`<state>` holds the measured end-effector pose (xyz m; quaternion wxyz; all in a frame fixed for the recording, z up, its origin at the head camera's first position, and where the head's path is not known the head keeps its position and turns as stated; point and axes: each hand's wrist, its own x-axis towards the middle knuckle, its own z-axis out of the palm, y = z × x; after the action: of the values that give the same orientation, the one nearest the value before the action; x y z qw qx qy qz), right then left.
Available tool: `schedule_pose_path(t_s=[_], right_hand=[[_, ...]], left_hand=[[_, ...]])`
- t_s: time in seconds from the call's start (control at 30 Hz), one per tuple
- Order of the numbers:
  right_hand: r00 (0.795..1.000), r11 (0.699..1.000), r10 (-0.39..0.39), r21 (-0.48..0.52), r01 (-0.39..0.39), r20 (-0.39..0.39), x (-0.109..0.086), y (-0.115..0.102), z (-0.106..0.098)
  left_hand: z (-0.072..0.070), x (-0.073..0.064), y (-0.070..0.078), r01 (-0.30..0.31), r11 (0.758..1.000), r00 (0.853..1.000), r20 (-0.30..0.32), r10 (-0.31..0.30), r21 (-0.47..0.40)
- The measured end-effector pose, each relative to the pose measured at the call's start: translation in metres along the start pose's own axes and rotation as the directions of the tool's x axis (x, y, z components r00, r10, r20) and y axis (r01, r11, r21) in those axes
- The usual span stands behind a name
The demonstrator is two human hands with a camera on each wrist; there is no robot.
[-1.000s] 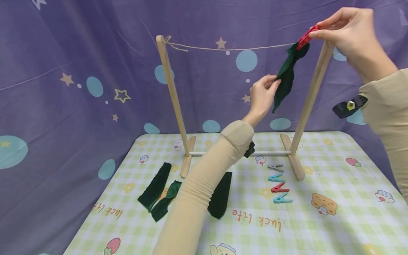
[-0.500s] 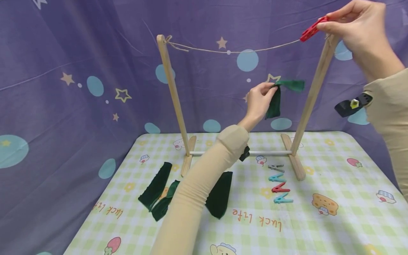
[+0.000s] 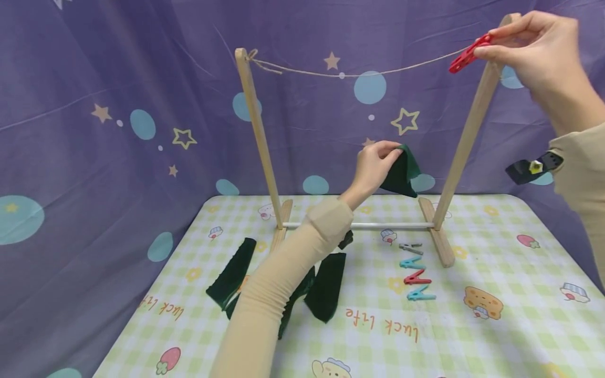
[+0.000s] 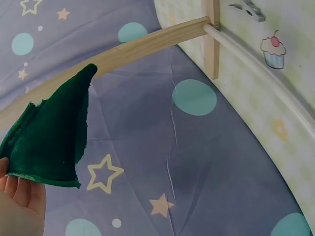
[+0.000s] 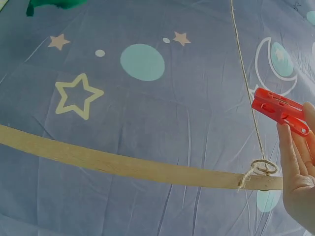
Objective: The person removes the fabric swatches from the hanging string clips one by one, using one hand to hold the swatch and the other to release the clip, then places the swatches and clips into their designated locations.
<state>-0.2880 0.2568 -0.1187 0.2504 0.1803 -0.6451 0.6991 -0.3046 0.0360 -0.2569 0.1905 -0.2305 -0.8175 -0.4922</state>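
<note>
My left hand (image 3: 373, 167) pinches a dark green piece of cloth (image 3: 400, 176) by its top edge, well below the string and left of the right post. In the left wrist view the cloth (image 4: 54, 135) spreads out from the fingertips to a narrow corner. Up by the top of the right post, my right hand (image 3: 543, 58) pinches a red clothespin (image 3: 470, 54) between thumb and fingers. The twine line (image 3: 368, 75) runs past the clothespin's front end. In the right wrist view the red clothespin (image 5: 280, 110) lies close to the twine (image 5: 248, 88); whether it grips the twine I cannot tell.
The wooden frame's left post (image 3: 260, 136) and right post (image 3: 465, 142) stand on feet joined by a white rod (image 3: 392, 226). Several clothespins (image 3: 416, 278), grey, blue and red, lie in a column on the checked tablecloth (image 3: 510, 336). More green cloths (image 3: 327, 286) lie at left, partly behind my left sleeve.
The green cloth has come away from the red clothespin and moved down with my left hand. My right hand, with the clothespin, has shifted slightly right.
</note>
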Motion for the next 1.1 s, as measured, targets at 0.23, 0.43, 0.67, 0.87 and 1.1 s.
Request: schedule_pose_path(t_s=[0.23, 0.43, 0.67, 0.87, 1.1], right_hand=[[1.0, 1.0, -0.001, 0.003, 0.001, 0.024, -0.007, 0.007, -0.001], [0.999, 0.999, 0.003, 0.046, -0.005, 0.037, -0.013, 0.012, -0.003], [0.998, 0.995, 0.012, -0.104, -0.006, 0.065, -0.023, 0.02, -0.006], [0.994, 0.988, 0.056, -0.148, -0.043, 0.09, -0.033, 0.029, -0.009], [0.988, 0.983, 0.085, -0.172, -0.063, 0.127, -0.046, 0.04, -0.012]], left_hand=[[-0.009, -0.01, -0.006, -0.02, 0.999, 1.0, 0.015, 0.019, 0.034], [-0.016, -0.015, -0.01, -0.013, 1.0, 1.0, 0.029, 0.012, 0.028], [-0.021, -0.022, -0.017, 0.007, 0.999, 0.999, 0.041, -0.009, 0.048], [-0.026, -0.03, -0.024, 0.033, 0.997, 0.998, 0.058, -0.037, 0.072], [-0.032, -0.04, -0.032, 0.058, 0.995, 0.996, 0.068, -0.064, 0.083]])
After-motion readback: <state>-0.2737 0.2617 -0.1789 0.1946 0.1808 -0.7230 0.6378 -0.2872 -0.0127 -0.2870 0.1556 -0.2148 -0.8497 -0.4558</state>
